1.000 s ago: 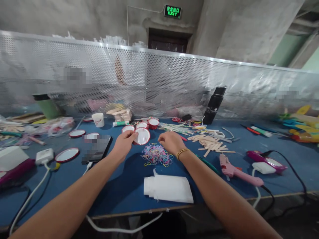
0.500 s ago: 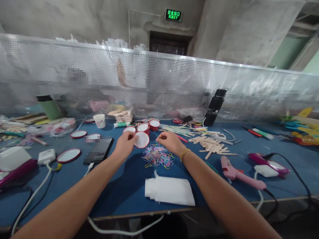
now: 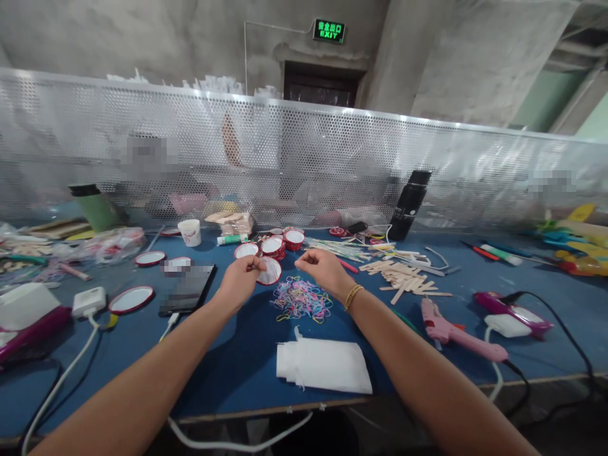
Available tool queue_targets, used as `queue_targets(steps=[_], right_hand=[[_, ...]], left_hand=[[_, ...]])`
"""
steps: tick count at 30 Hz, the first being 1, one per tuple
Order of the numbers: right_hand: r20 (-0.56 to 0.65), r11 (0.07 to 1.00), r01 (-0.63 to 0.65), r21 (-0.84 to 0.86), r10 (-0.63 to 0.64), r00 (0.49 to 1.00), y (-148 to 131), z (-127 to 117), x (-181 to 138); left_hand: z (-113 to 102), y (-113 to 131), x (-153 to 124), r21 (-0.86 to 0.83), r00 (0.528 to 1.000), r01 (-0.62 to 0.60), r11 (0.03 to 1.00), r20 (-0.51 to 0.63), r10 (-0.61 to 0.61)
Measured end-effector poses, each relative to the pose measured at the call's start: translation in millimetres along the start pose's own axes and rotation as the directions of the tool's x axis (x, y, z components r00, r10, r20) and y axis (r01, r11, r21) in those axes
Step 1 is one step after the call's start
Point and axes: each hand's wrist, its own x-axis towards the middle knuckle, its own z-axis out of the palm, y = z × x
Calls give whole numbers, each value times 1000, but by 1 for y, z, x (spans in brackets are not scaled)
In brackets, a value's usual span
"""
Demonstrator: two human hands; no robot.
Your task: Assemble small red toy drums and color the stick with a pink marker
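Observation:
My left hand [image 3: 241,277] is closed in a pinch at the left edge of a round white disc [image 3: 271,270] with a red rim. The disc leans close in front of stacked red-rimmed discs [image 3: 272,245]. Just right of it, my right hand [image 3: 322,269] has thumb and fingers pressed together; anything between the fingertips is too small to make out. A heap of small coloured rubber bands [image 3: 302,299] lies below and between both hands. Nearer the table's front edge is a white cloth-like pouch [image 3: 325,365].
Wooden sticks [image 3: 403,278], a pink glue gun [image 3: 460,335] and a black bottle [image 3: 410,206] are at the right. To the left lie a phone [image 3: 190,291], a paper cup [image 3: 190,232] and loose red-rimmed discs [image 3: 132,299]. A perforated metal screen [image 3: 304,145] stands behind the table.
The disc at my left hand has shifted slightly down and left, showing more of its red rim. My right hand has moved a little left and stays pinched.

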Motion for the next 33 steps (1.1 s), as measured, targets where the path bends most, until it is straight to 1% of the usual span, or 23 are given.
queue_targets(steps=[3,6,8,11,13,15,17,18,19,21,22,24,26,28,29,30,32,33], right_hand=[[11,1000,-2,18,2,1000,0,2,0],[25,998,-18,52,17,1000,-1,4,-1],[46,996,-41,82,37,998,-1,4,-1],[63,992,-66,106,59,996,0,4,0],[62,991,-73,111,66,996,2,4,1],[65,991,-76,111,69,996,3,4,1],[73,991,-74,111,66,995,4,4,1],[77,991,-71,111,63,995,4,4,1],[80,991,-69,112,60,995,4,5,0],[84,991,-61,117,51,995,2,8,-2],[88,990,-54,129,43,995,1,10,-4],[110,983,-35,179,15,994,-1,14,-6],[116,969,-25,244,-4,993,-4,17,-8],[70,957,-23,288,3,998,-5,17,-8],[22,954,-18,300,12,1000,-6,16,-7],[-30,951,-10,309,21,999,-6,14,-6],[-113,948,5,318,32,993,-7,10,-3],[-137,948,10,319,36,990,-6,8,-2]], left_hand=[[-1,-5,2,82,999,-22,996,32,19],[-2,-11,4,199,994,-59,978,99,39],[-5,-14,3,293,989,-70,954,148,27],[-10,-14,1,436,980,-68,897,197,-21],[-12,-12,0,501,974,-79,862,222,-40],[-13,-8,-1,570,971,-116,814,236,-27],[-12,-3,-1,625,970,-176,760,243,25],[-10,0,-1,623,966,-215,752,249,70],[-7,2,-2,591,958,-257,765,259,122],[0,7,-4,437,934,-336,834,272,233],[3,9,-5,353,923,-356,865,275,268],[9,12,-7,246,917,-368,897,256,306],[11,15,-10,184,916,-357,916,264,304],[10,20,-14,130,902,-342,931,324,286],[9,24,-17,99,886,-337,936,371,279],[8,27,-20,63,855,-340,938,435,280],[7,34,-26,-23,757,-358,934,578,304],[7,36,-28,-41,724,-369,929,614,315]])
